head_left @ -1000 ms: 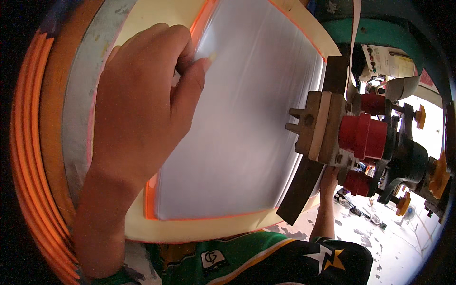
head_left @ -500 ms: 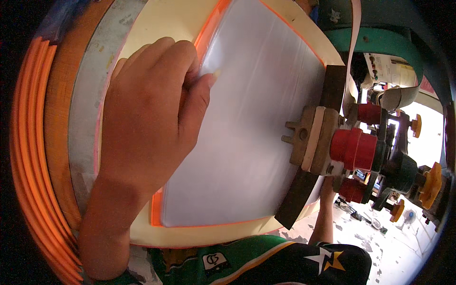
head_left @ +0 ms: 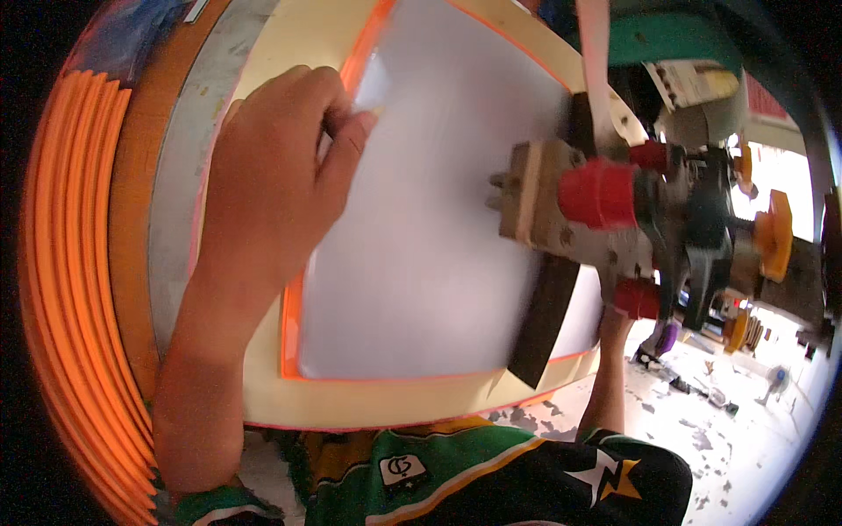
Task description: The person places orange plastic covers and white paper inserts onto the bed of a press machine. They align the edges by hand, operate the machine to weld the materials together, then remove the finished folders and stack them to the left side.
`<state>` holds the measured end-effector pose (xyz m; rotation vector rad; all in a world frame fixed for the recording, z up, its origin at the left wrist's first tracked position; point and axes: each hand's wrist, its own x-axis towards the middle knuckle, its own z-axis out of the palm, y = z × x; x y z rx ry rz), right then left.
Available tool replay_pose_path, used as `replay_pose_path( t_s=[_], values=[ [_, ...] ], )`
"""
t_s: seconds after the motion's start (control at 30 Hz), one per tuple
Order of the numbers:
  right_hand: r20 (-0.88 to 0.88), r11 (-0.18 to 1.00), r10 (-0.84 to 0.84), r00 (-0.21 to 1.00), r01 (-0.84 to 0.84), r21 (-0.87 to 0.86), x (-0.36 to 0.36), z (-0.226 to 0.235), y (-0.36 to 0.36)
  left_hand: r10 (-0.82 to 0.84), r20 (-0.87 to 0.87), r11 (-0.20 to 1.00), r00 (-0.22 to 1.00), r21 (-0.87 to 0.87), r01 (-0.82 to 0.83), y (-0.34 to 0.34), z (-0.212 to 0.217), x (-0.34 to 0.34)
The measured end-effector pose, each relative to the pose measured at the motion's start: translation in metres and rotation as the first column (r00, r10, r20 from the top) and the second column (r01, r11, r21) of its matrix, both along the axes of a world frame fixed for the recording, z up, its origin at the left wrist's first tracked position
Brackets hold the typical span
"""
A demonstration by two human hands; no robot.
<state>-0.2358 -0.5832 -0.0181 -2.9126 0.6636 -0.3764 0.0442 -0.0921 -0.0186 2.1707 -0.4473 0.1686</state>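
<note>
Orange-edged and pale cream, one printing board (head_left: pixel 289 131) filled most of the view from the head camera, lying on a bench whose grey-and-orange rim (head_left: pixel 132 175) curved along the far left edge. One white sheet (head_left: pixel 438 228) lay flat on that board, framed by a thin orange border and covering it from the upper edge down to the near edge.

One left hand (head_left: pixel 272 175) was pressed onto the sheet's left edge, fingers curled and thumb pinching what looked like the paper's upper-left margin; whether it gripped the sheet or only pinned it could not be told for certain. The right forearm (head_left: pixel 614 368) rose from the lower edge toward the clamp, but its hand was hidden behind the hardware, so its grip could not be told.

One wooden clamp block (head_left: pixel 535 202) sat on the sheet's right edge, backed by a dark bar (head_left: pixel 544 324). Two red knobs (head_left: pixel 601 193) were counted on it, the larger above and a smaller one below, with two orange knobs (head_left: pixel 772 237) on the dark machinery beyond.

By appearances, the step in hand was seating or peeling the sheet at its left margin. A next move would call for a steady, even pull or press along that edge, keeping the sheet square inside the orange border.
</note>
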Motion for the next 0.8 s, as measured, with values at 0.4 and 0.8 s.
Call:
replay_pose_path(
  t_s=[0.4, 0.8],
  values=[
    [0.191, 0.988, 0.155, 0.969, -0.150, -0.040, 0.067, 0.019, 0.053, -0.005, -0.123, 0.998, 0.992, -0.055, -0.002, 0.008, -0.010, 0.016],
    [-0.093, 0.947, -0.085, 0.992, 0.110, 0.302, 0.018, 0.053, 0.095, 0.002, -0.115, 1.000, 0.993, -0.031, -0.005, 0.039, -0.008, -0.028]
  ],
)
